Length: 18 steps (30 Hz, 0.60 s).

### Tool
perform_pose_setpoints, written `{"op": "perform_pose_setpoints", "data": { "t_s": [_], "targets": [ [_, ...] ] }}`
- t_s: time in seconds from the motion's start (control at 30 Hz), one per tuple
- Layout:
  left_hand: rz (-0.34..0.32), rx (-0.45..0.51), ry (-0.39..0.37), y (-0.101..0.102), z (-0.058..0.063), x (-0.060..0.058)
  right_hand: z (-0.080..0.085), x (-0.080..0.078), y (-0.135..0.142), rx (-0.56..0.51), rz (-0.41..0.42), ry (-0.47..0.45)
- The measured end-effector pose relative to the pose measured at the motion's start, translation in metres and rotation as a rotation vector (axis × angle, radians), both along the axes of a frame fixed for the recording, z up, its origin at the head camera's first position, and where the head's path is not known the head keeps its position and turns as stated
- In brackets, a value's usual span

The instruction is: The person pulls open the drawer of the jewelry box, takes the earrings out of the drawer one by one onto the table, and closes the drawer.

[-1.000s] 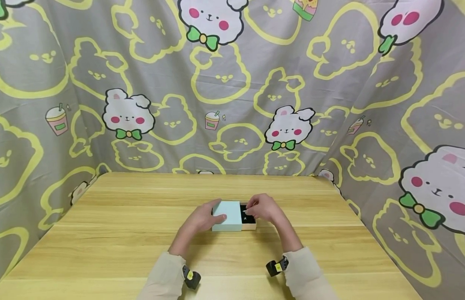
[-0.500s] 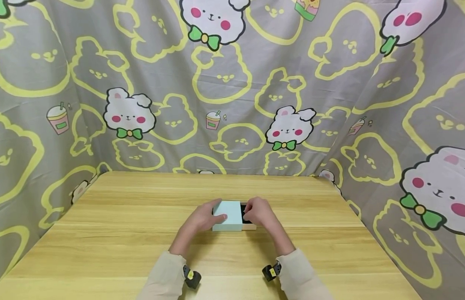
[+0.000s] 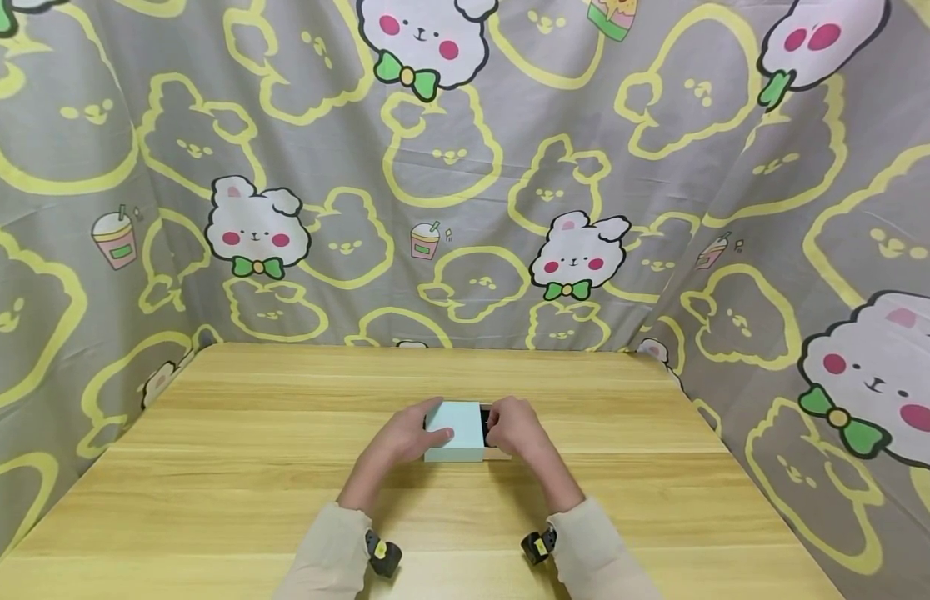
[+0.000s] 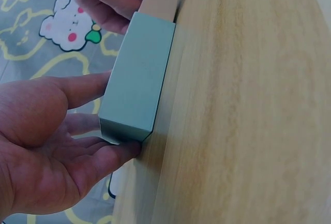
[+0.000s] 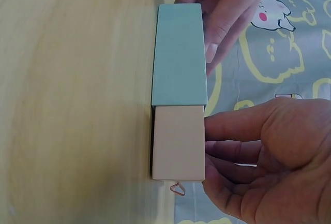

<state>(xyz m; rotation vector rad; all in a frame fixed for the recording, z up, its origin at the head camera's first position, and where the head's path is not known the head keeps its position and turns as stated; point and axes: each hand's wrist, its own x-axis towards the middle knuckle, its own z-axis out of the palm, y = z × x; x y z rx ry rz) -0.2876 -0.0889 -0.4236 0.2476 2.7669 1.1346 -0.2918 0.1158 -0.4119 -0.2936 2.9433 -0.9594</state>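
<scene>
A small drawer-style jewelry box lies on the table, its mint-green sleeve (image 3: 456,429) pulled partly off a pink drawer (image 5: 179,144). My left hand (image 3: 403,435) grips the sleeve by its left end, thumb on top and fingers at the end and far side. My right hand (image 3: 516,427) reaches into the exposed drawer from above, fingers bent down over the dark lining (image 3: 486,417). Its fingertips are hidden in the drawer, so I cannot tell what they pinch. A small pink loop tab (image 5: 178,189) sticks out of the drawer's outer end.
The wooden table (image 3: 285,500) spreads around the box. A grey curtain (image 3: 465,225) with cartoon bears and bunnies hangs behind it and along both sides. A small black camera (image 3: 384,557) is strapped to each wrist.
My right hand has moved slightly left and lower into the drawer, covering the little silvery stars seen on the lining earlier. The left hand and the box have stayed in place.
</scene>
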Motion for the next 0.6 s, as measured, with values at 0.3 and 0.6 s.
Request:
{"op": "perform_pose_setpoints", "data": {
  "t_s": [0.3,0.6],
  "targets": [
    [-0.004,0.007,0.005,-0.0002,-0.0024,-0.0005,-0.0016,-0.0016,-0.0009,0.051,0.000,0.017],
    [-0.007,0.001,0.010,-0.0005,-0.0023,-0.0010,-0.0012,0.0001,-0.0024,0.073,-0.004,0.058]
  ]
}}
